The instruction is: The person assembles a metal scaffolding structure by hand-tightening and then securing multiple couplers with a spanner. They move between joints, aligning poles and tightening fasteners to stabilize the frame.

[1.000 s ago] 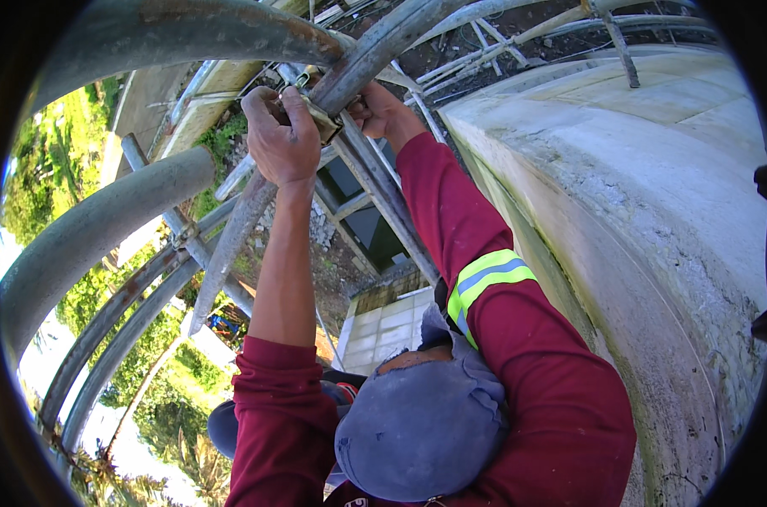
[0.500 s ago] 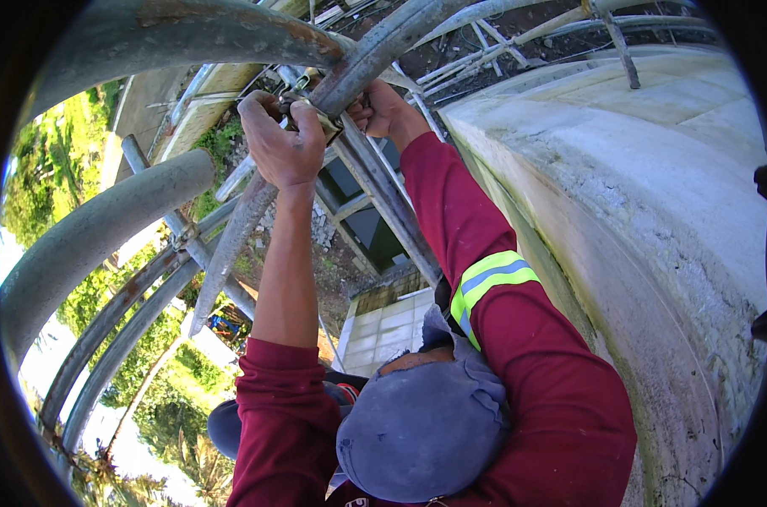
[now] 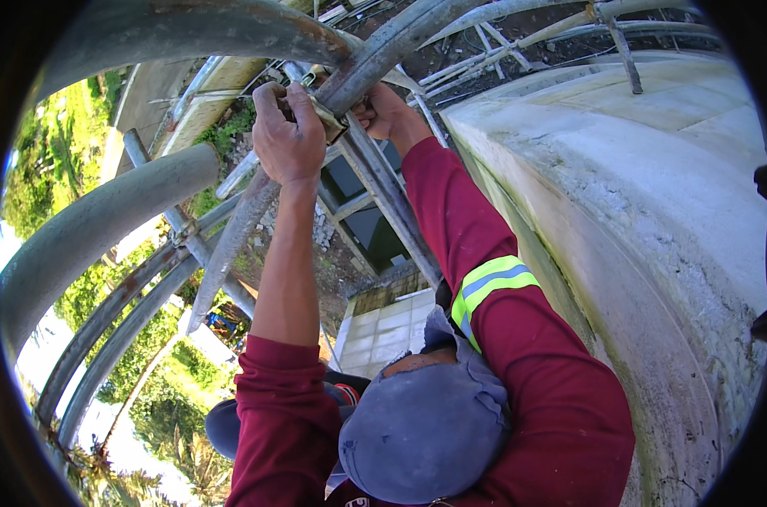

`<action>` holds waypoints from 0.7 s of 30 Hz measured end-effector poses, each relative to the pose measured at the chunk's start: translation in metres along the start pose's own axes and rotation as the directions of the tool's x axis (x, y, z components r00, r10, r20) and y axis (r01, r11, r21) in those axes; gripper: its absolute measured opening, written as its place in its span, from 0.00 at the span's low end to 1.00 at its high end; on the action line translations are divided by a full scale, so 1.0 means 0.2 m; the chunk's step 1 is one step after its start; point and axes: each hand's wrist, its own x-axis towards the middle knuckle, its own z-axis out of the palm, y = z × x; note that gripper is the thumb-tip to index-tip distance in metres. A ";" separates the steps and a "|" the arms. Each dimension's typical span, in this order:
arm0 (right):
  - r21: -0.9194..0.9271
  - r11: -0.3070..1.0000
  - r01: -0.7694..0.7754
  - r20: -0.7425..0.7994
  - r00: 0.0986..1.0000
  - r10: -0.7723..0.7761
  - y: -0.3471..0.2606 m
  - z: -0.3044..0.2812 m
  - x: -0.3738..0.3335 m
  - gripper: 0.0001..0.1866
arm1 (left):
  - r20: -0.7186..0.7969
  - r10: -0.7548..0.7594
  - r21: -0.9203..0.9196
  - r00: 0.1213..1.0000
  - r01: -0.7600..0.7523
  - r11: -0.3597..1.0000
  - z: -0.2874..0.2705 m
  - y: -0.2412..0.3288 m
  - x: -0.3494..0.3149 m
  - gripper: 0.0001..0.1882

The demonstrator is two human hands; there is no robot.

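Maroon sleeves (image 3: pixel 282 414) rise from the lower edge of my head view, and both arms reach up to a metal coupler (image 3: pixel 331 127) where scaffold pipes meet. It sits at the upper middle of my picture, just below a slanting grey pipe (image 3: pixel 396 49), between the two hands. I see the left hand (image 3: pixel 289 139) on its left side, bare to the forearm, fingers curled and the thumb raised beside them, close against the fitting. From my distance I cannot tell whether those fingers have hold of anything. The right hand (image 3: pixel 385 111) is on the far side of the pipe, its fingers bent and partly hidden, so I cannot tell how tightly they close or on what. Its sleeve carries a yellow-green band (image 3: pixel 495 291) with a grey stripe.

Another thick pipe (image 3: pixel 198 38) arches across the top left, and a blunt-ended one (image 3: pixel 105 215) curves in below it. To my right runs a pale, stained concrete surface (image 3: pixel 645 194). Blue-grey cloth (image 3: pixel 421 427), torn at its upper edge, bulges between the sleeves. Well below, I make out pale slabs (image 3: pixel 383 334) and, at the far left, sunlit greenery (image 3: pixel 58 160).
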 end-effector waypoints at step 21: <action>-0.407 0.902 0.140 -0.355 0.886 -0.298 0.06 -0.03 -0.10 0.16 | 0.065 -0.047 0.082 0.997 0.042 0.996 -0.04 -0.06 -0.01 0.13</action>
